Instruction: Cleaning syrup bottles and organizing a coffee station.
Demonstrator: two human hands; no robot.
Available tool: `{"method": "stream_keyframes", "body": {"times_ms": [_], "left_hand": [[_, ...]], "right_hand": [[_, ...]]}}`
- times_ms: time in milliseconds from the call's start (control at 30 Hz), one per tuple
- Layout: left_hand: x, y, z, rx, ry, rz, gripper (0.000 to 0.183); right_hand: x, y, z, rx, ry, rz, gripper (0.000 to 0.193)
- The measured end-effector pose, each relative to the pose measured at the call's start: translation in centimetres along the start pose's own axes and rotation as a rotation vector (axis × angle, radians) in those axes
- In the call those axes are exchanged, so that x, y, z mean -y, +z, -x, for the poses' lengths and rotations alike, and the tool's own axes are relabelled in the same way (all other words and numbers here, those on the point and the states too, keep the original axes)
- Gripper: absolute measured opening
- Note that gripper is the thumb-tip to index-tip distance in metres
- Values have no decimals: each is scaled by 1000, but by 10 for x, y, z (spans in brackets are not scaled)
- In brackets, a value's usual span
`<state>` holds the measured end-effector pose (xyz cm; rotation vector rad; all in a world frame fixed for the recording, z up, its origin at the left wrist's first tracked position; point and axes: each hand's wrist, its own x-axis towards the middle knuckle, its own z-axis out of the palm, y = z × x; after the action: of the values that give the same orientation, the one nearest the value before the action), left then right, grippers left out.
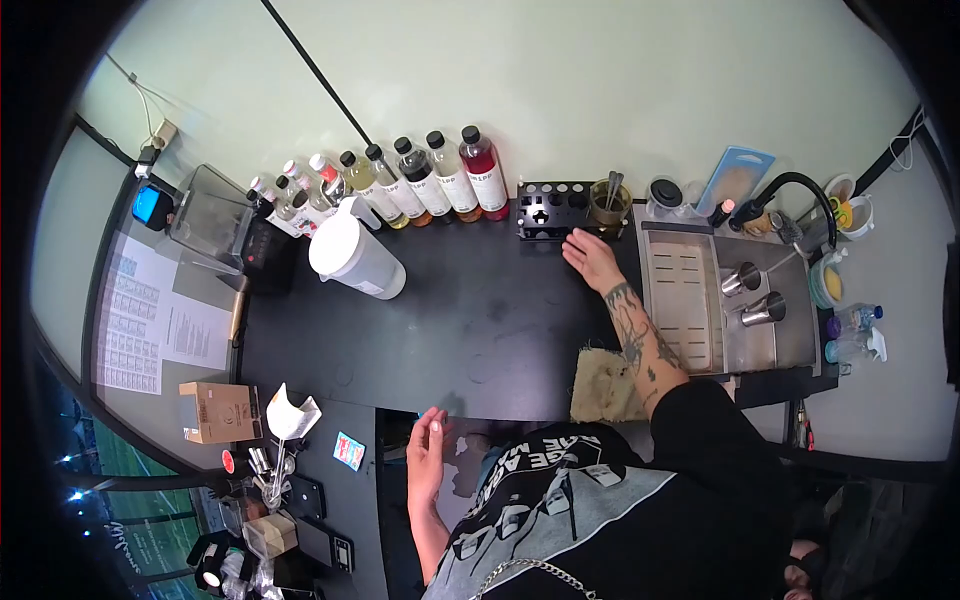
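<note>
My right hand (594, 262) reaches over the back right of the black counter (460, 340), with fingers stretched and nothing seen in them. Just beyond its fingertips stands a black bar caddy (545, 212) with round holes in its top. Beside the caddy, an olive-tinted container (606, 206) holds metal utensils. My left hand (425, 460) is at the counter's front edge, loosely bent, with no object visible in it. A white lidded pitcher (360, 262) stands left of centre, apart from both hands. A tan cloth (604, 386) lies under my right forearm.
Several black-capped bottles (483, 175) line the wall beside a blender (210, 220). At right is a metal sink (750, 340) with two steel cups (764, 310) and a black faucet (800, 180). A cardboard box (218, 412), scoop (291, 414) and scale (325, 545) occupy the left side.
</note>
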<state>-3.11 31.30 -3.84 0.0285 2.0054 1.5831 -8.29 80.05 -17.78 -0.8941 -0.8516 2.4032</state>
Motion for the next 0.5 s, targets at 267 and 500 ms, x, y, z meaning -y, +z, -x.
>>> {"method": "stream_keyframes", "body": {"times_ms": [267,500], "left_hand": [[-7,7,-10,87,194,72,45],[-15,-14,-17,-119,193,143,34]], "right_hand": [[-17,4,99,297,-28,430,35],[-43,10,132,509,56,656,51]]}}
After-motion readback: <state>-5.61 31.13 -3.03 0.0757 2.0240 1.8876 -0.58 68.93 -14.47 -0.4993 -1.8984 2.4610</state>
